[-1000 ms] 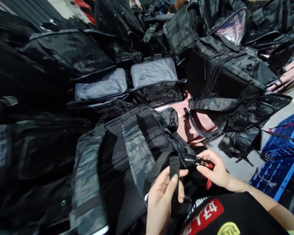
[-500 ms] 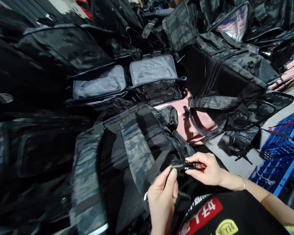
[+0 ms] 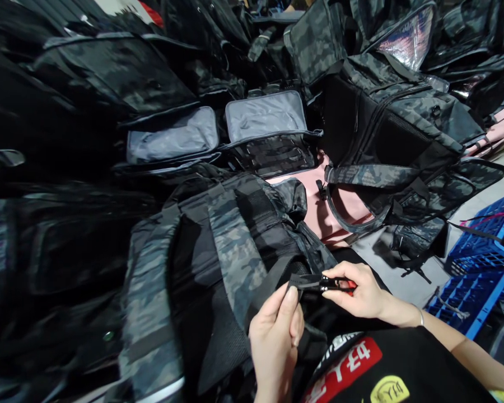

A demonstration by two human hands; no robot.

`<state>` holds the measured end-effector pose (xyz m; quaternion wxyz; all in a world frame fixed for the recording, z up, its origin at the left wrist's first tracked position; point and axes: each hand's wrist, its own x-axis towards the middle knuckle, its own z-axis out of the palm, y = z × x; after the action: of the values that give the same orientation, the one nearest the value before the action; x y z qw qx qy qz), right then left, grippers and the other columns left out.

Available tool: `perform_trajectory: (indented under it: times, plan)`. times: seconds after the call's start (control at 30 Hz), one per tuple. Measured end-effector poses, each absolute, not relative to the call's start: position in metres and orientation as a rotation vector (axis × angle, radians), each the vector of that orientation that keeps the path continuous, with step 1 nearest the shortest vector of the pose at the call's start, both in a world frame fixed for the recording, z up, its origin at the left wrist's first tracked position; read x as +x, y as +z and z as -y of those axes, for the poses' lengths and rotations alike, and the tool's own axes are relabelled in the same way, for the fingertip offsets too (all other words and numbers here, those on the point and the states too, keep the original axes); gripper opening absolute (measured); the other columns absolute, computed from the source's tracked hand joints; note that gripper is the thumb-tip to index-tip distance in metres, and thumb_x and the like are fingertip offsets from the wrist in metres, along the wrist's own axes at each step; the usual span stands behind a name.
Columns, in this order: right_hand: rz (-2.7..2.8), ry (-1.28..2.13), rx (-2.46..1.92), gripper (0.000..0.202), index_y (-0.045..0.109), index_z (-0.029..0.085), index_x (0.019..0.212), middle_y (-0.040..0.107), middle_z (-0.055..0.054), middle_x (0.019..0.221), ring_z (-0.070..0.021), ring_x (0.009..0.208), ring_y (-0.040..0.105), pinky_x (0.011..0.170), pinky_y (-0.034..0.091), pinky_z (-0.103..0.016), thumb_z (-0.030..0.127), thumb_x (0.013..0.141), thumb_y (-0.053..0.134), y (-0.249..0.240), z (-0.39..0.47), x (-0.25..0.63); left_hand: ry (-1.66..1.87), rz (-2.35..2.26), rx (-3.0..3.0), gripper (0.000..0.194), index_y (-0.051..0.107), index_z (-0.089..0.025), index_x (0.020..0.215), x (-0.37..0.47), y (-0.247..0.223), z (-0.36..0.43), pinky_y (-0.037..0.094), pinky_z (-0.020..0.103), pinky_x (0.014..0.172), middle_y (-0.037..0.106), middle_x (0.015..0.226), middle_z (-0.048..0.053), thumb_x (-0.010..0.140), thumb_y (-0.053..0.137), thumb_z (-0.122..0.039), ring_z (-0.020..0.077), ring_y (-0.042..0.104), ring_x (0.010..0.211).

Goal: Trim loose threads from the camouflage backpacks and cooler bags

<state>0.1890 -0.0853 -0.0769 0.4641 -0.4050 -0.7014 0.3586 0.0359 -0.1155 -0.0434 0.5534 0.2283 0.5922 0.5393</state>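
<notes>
A camouflage backpack (image 3: 237,240) lies before me with its shoulder straps facing up. My left hand (image 3: 278,330) pinches the end of a black webbing strap (image 3: 273,282) between thumb and fingertips. From the right, my right hand (image 3: 359,291) holds small black thread snips (image 3: 340,284) with a red part inside the grip. The blades point left, toward the strap end at my left fingertips. Whether the blades touch the strap is too small to tell.
Another camouflage backpack (image 3: 386,123) stands at the upper right on a pink surface (image 3: 308,187). Two grey-lined open flaps (image 3: 265,116) lie beyond my work. Dark bags crowd the left. Blue crates (image 3: 483,296) stand on the floor at the right.
My left hand has shifted slightly left and down with the strap end. My right hand and the snips have moved slightly right, and the gap between the hands has widened.
</notes>
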Motion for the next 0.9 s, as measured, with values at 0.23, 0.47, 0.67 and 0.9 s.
perform_trajectory:
  times: [0.23, 0.47, 0.67, 0.9]
  plan:
    - [1.578, 0.962, -0.985, 0.017, 0.062, 0.02, 0.086, 0.063, -0.001, 0.068, -0.0109, 0.051, 0.053, 0.048, 0.043, -0.023, 0.036, 0.079, 0.059, -0.081, 0.089, 0.188, 1.239, -1.246, 0.458, 0.023, 0.057, -0.015, 0.078, 0.031, -0.042, 0.116, 0.017, 0.011, 0.031, 0.027, 0.035, -0.011, 0.07, 0.069, -0.034, 0.0009, 0.02, 0.03]
    - [1.22, 1.606, -0.736, 0.045, 0.06, 0.018, 0.088, 0.057, 0.001, 0.067, -0.0099, 0.056, 0.05, 0.053, 0.042, -0.022, 0.056, 0.065, 0.068, -0.078, 0.073, 0.177, 0.831, -0.536, 0.275, 0.013, 0.054, -0.016, 0.074, 0.034, -0.049, 0.117, 0.015, 0.009, 0.025, 0.01, 0.032, -0.014, 0.082, 0.054, -0.026, 0.0, 0.0, 0.024]
    - [1.127, 1.716, -0.792, 0.036, 0.057, 0.016, 0.07, 0.052, 0.003, 0.06, -0.0085, 0.053, 0.046, 0.054, 0.04, -0.022, 0.051, 0.067, 0.067, -0.076, 0.064, 0.171, 0.872, -0.833, 0.43, 0.027, 0.059, -0.014, 0.085, 0.04, -0.051, 0.121, 0.029, 0.014, 0.028, 0.044, 0.039, -0.006, 0.079, 0.057, -0.04, 0.0034, 0.028, 0.024]
    - [1.32, 1.524, -0.938, 0.025, 0.052, 0.016, 0.065, 0.046, 0.004, 0.06, -0.0078, 0.055, 0.039, 0.052, 0.033, -0.021, 0.037, 0.075, 0.063, -0.075, 0.069, 0.171, 1.219, -1.563, 0.855, 0.032, 0.069, -0.015, 0.084, 0.03, -0.054, 0.125, 0.053, 0.03, 0.078, 0.07, 0.084, 0.006, 0.059, 0.076, -0.033, 0.0197, 0.064, 0.077]
